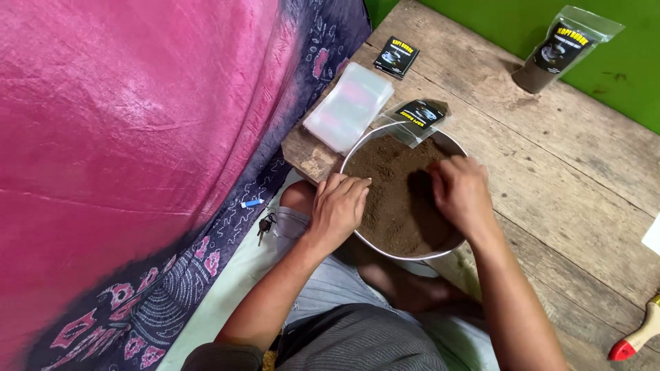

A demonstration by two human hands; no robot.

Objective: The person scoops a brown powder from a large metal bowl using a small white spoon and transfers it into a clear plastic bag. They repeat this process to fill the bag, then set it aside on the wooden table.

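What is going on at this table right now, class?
A seated person leans over a round metal bowl full of brown powder. The left hand rests on the bowl's near rim, and the right hand reaches down into the powder. A small clear pouch with a dark label lies at the bowl's far rim. A stack of clear empty bags sits on the wooden table, and a filled pouch stands against the green wall.

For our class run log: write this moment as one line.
left hand: on bowl rim | right hand: in brown powder | empty pouch: beside bowl
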